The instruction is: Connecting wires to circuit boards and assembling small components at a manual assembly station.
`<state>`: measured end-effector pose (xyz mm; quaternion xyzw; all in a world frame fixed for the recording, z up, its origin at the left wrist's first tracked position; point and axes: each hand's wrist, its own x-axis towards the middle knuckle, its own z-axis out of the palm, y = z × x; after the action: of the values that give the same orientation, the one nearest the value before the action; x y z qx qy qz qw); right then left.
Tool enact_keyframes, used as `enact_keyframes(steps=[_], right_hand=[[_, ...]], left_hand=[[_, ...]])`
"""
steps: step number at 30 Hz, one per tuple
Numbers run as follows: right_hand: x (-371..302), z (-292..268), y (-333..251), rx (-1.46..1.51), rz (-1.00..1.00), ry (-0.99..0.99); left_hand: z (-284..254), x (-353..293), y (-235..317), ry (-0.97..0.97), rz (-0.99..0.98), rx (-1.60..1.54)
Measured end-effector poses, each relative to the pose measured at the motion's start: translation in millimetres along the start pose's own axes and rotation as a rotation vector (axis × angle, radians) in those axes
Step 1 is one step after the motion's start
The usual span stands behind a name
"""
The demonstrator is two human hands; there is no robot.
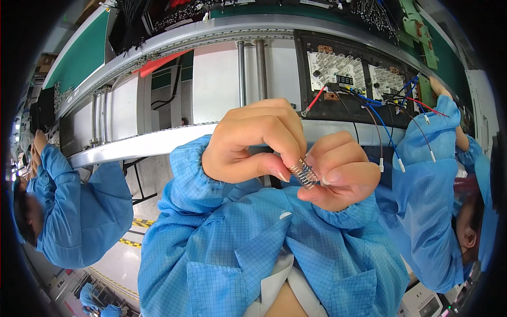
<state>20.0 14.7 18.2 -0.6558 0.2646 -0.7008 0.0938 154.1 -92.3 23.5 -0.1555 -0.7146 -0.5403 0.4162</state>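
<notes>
Just in front of my chest, a small metal coil spring [303,174] is held between both hands. It looks coppery toward its upper left end and silvery toward the lower right. My left hand [252,141] is closed, thumb and forefinger pinching the upper left end. The spring's other end sits between the thumb and bent fingers of my right hand [342,170], which is also closed. Fingertips cover part of the coils, so I cannot tell whether it is a single spring or more than one.
Ahead runs a metal-railed conveyor line [211,132]. A black fixture [311,105] on it carries circuit boards [338,71] with loose red, blue and black wires [376,113]. Co-workers in blue smocks sit at left [87,216] and right [428,211]. Cable bundles [372,16] lie on the far side.
</notes>
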Motion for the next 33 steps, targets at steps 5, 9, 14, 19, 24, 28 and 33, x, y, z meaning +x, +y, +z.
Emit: enact_keyframes(steps=[5, 9, 14, 19, 24, 28, 33], right_hand=[[-6.0, 4.8, 2.4, 0.024, -0.019, -0.011], [-7.8, 3.7, 0.7, 0.002, -0.013, -0.047], [-8.6, 4.2, 0.4, -0.025, 0.037, -0.054], [-5.2, 6.3, -2.0, -0.08, 0.052, -0.039], [-7.0, 5.5, -0.7, -0.08, 0.036, 0.0], [-6.9, 4.5, -2.7, -0.101, 0.055, 0.0], [-8.6, 4.8, -1.6, -0.108, 0.061, -0.011]], left_hand=[[-4.0, -0.1, -1.5, -0.026, 0.063, -0.029], [-4.9, 7.9, -0.6, -0.037, 0.026, -0.119], [-7.0, 5.0, -7.7, -0.048, 0.065, -0.176], [-2.7, 3.8, -14.5, -0.061, 0.081, -0.208], [0.3, 3.8, -19.8, -0.043, 0.102, -0.215], [0.1, 3.3, -18.7, -0.049, 0.103, -0.196], [-2.8, -0.3, -18.2, -0.062, 0.104, -0.167]])
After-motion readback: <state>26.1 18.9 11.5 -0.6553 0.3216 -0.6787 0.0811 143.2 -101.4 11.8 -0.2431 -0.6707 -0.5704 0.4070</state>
